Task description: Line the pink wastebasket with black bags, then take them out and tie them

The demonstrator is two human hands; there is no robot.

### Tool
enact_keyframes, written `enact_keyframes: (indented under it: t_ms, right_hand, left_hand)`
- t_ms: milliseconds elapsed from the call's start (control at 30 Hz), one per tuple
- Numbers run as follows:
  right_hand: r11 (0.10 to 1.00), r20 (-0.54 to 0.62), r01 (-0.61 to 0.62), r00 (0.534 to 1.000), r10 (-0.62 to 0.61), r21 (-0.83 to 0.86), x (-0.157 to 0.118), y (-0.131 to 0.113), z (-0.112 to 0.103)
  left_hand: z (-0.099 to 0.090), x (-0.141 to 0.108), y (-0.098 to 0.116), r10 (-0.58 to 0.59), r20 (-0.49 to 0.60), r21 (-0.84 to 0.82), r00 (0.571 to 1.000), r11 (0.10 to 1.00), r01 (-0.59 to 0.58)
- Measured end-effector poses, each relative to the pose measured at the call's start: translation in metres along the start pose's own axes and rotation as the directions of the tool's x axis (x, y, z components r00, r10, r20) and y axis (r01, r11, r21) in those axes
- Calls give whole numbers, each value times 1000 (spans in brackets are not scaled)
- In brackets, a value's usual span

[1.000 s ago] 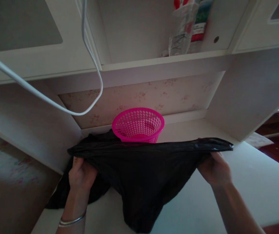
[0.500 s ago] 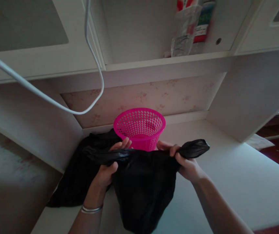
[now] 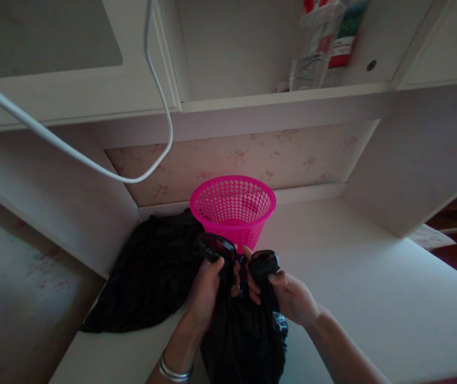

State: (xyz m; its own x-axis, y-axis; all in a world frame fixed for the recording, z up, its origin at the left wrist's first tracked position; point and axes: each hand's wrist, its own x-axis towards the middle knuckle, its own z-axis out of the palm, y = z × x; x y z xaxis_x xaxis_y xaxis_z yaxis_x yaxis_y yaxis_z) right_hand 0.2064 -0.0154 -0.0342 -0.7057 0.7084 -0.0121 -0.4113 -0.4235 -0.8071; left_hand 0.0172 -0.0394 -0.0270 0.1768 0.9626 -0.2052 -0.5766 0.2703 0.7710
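A black plastic bag (image 3: 244,336) hangs between my two hands, its top gathered into two bunched ends. My left hand (image 3: 208,282) is closed on the left end, thumb on top and a bracelet at the wrist. On the other end my right hand (image 3: 288,290) is closed, with some fingers curled toward the middle of the bag. Just behind the bag stands a pink perforated plastic basket (image 3: 248,234), upright on the white surface. More black plastic (image 3: 156,277) lies spread out to the left of my left hand. The bag's bottom runs out of view.
A white cable (image 3: 132,180) loops down at the upper left, in front of the cabinet. Above, an open shelf (image 3: 244,96) holds a clear plastic container (image 3: 310,69) and a red-and-green package (image 3: 344,48). White side panels flank the white tabletop (image 3: 356,277).
My hands have come closer together, drawing the bag's stretched top edge inward into two bunches. The view has shifted slightly; the basket stays in place.
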Motion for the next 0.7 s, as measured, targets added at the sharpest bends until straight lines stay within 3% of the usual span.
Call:
enact_keyframes:
  t_ms: [100, 167, 333, 500, 633, 700]
  right_hand:
    - [994, -143, 32, 989, -47, -109, -1, 0, 2]
    - [980, -200, 98, 971, -132, -173, 0, 1, 6]
    - [913, -157, 308, 921, -357, -266, 7, 5, 17]
    - [792, -244, 262, 857, -453, -551, 11, 10, 15]
    - [609, -164, 263, 817, -553, -748, 12, 12, 11]
    - [523, -103, 260, 817, -567, -812, 12, 11, 9]
  left_hand:
    - [3, -2, -2, -16, -87, -17, 996, 1000, 14]
    - [5, 0, -4, 34, -150, 60, 988, 998, -25]
    - [9, 7, -7, 240, -247, 343, 939, 928, -147]
    - [14, 5, -9, 196, -136, 414, 971, 902, -124]
    - [13, -3, -5, 129, -36, 487, 991, 868, -96]
    - [7, -8, -1, 61, 72, 538, 996, 838, -90]
